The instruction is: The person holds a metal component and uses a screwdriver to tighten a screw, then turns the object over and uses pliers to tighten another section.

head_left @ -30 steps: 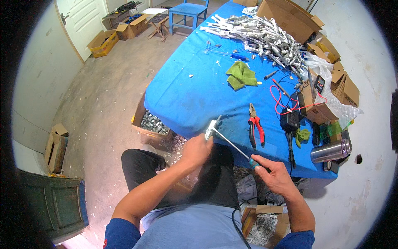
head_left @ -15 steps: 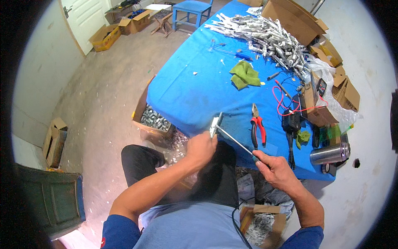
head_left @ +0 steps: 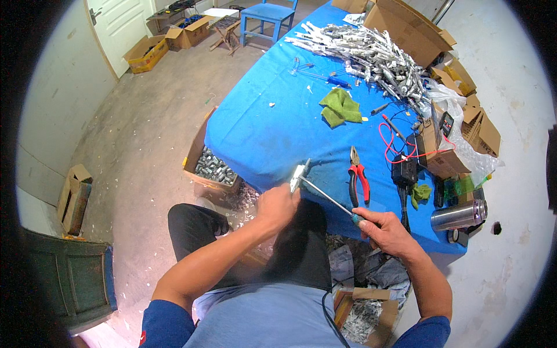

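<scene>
At the near edge of the blue-covered table (head_left: 255, 136), my left hand (head_left: 278, 206) grips a small white and silver part (head_left: 297, 176) with a thin metal end pointing away. My right hand (head_left: 383, 231) is wrapped round the teal handle of a screwdriver (head_left: 328, 197). Its long shaft slants up to the left, and the tip meets the side of the white part. Just right of the shaft, red and black pliers (head_left: 358, 177) lie on the cloth. A crumpled green cloth (head_left: 341, 108) rests farther back.
A large heap of white and silver parts (head_left: 377, 58) covers the far table. At the right are a multimeter (head_left: 446, 124), a black adapter (head_left: 404, 170) and a steel flask (head_left: 459, 215). A box of metal pieces (head_left: 216, 168) stands left of the table, a blue chair (head_left: 267, 13) beyond.
My right hand has shifted slightly, showing more of the screwdriver's handle. Both hands keep their holds, and the screwdriver's tip stays at the white part. The whole view has shifted a little.
</scene>
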Demonstrator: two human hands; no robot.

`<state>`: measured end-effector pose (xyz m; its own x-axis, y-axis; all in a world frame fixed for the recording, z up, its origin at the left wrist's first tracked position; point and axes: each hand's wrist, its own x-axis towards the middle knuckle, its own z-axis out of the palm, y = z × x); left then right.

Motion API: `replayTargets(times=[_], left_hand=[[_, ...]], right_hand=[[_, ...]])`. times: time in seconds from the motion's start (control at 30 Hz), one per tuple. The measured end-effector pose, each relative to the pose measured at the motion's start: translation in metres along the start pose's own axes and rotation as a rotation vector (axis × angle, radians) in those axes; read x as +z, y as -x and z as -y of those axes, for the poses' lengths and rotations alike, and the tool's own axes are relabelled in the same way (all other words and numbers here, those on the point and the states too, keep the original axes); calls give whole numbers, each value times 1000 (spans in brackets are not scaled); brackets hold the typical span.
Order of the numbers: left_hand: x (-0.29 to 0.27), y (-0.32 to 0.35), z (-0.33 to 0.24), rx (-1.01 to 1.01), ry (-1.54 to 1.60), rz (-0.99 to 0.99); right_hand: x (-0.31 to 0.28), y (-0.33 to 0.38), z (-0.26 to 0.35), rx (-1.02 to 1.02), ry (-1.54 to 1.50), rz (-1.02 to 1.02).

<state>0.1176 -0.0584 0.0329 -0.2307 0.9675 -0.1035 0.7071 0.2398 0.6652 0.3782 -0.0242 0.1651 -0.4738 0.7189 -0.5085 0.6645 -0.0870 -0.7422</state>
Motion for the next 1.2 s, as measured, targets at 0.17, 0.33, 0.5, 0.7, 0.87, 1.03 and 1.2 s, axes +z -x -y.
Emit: replayTargets(times=[0.17,0.33,0.5,0.7,0.87,1.03,1.2], left_hand=[[1,-1,0,49,-40,-52],[4,-2,4,64,-52,-71],[0,0,-2,45,-29,-65],[2,0,-1,54,6,-88],[2,-5,-1,24,-7,-89],[-15,-7,1,33,-22,-16],[-4,-6,11,77,-26,-36]], right_hand=[[-3,-4,-6,-164,95,-19],[-31,-17,24,-23,74,101],[-18,-13,21,-308,400,-33],[4,-1,31,-467,788,-168],[25,9,36,-470,1151,-245],[13,-6,29,-479,848,-191],[-12,-7,50,-161,329,-35]])
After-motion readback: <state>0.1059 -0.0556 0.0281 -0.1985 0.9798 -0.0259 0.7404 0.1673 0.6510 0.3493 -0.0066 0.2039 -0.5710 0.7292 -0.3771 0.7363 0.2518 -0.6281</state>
